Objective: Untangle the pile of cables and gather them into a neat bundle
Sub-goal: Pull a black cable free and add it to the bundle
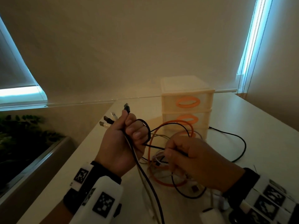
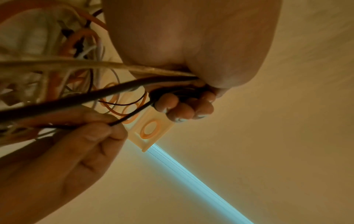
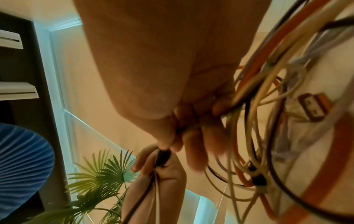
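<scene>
Standing far right on the white table [image 1: 267, 120]: a cream drawer unit [image 1: 186, 107] with orange handles. Lying near it, in front, partly lifted: a tangle of orange, white and black cables [image 1: 171, 167]. Gripping several cable ends in a closed fist, plugs [image 1: 113, 117] sticking out above: left hand [image 1: 123, 143]; pinching one black cable [image 1: 155, 147] stretched between both: right hand [image 1: 199, 160].

Cables [image 1: 163, 160]: black, white & orange, looped in a loose tangle on the worktop [image 1: 258, 143]. Four USB plug ends [image 1: 113, 118] stick up together, raised off it. One black cable [image 1: 155, 147] runs taut btwn them & the tangle.
</scene>
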`<control>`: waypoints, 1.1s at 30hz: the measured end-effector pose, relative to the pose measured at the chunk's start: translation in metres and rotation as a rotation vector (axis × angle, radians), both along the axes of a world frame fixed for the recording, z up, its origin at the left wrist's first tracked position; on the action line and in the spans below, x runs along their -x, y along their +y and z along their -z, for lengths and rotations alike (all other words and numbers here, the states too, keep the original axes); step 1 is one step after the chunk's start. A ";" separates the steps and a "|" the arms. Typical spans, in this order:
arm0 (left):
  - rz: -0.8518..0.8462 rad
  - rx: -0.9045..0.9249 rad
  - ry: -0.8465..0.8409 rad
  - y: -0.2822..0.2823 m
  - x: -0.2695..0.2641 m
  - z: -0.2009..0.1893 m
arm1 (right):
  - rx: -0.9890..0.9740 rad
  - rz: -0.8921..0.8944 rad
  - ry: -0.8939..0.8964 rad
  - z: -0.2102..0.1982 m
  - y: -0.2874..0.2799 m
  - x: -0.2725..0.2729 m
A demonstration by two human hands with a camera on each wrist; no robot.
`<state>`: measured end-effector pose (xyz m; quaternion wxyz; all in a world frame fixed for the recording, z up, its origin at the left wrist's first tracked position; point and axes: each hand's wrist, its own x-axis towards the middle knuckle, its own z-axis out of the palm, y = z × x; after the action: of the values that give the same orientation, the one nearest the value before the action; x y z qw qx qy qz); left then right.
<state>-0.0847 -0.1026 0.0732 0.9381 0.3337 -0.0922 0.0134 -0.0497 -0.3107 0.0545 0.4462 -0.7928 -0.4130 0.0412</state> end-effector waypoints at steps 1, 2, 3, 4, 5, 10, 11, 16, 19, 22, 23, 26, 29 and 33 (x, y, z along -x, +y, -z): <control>-0.020 0.015 0.001 0.003 -0.001 -0.001 | 0.037 -0.050 0.104 0.000 -0.001 0.000; -0.035 0.028 -0.001 0.006 -0.001 -0.001 | 0.083 -0.066 0.175 0.000 -0.003 -0.001; -0.045 0.039 -0.005 0.007 -0.001 -0.002 | 0.130 -0.049 0.184 -0.001 -0.005 -0.003; -0.056 0.049 -0.007 0.007 -0.001 -0.002 | 0.173 -0.014 0.147 -0.003 -0.007 -0.006; -0.069 0.056 -0.002 0.007 -0.002 -0.002 | 0.212 0.027 0.077 -0.005 -0.009 -0.008; -0.113 0.049 0.018 0.008 -0.003 -0.001 | 0.277 0.014 0.049 -0.008 -0.013 -0.004; -0.118 0.055 0.007 0.012 -0.002 -0.002 | 0.284 -0.014 0.100 -0.008 -0.013 -0.003; 0.052 0.139 -0.101 0.032 -0.002 -0.004 | 0.309 0.205 -0.057 -0.014 -0.013 -0.004; 0.153 0.126 -0.142 0.030 -0.004 0.000 | 0.092 0.447 -0.358 -0.010 -0.013 -0.005; 0.201 0.188 -0.165 0.030 -0.004 0.002 | -0.013 0.188 -0.183 -0.008 -0.011 -0.007; 0.198 0.213 -0.163 0.033 -0.004 0.001 | 0.021 0.094 -0.056 -0.008 -0.011 -0.008; 0.202 0.242 -0.147 0.041 -0.001 -0.002 | 0.204 0.045 0.095 -0.007 -0.018 -0.018; 0.295 0.078 -0.138 0.029 0.002 -0.006 | 0.182 0.300 -0.096 -0.012 -0.022 -0.027; 0.489 -0.476 -0.102 -0.009 0.010 0.007 | -0.172 0.441 -0.277 -0.010 -0.014 -0.018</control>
<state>-0.0952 -0.1111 0.0657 0.8036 0.5102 -0.2166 -0.2169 -0.0312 -0.3246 0.0641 0.4495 -0.8208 -0.2895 -0.2009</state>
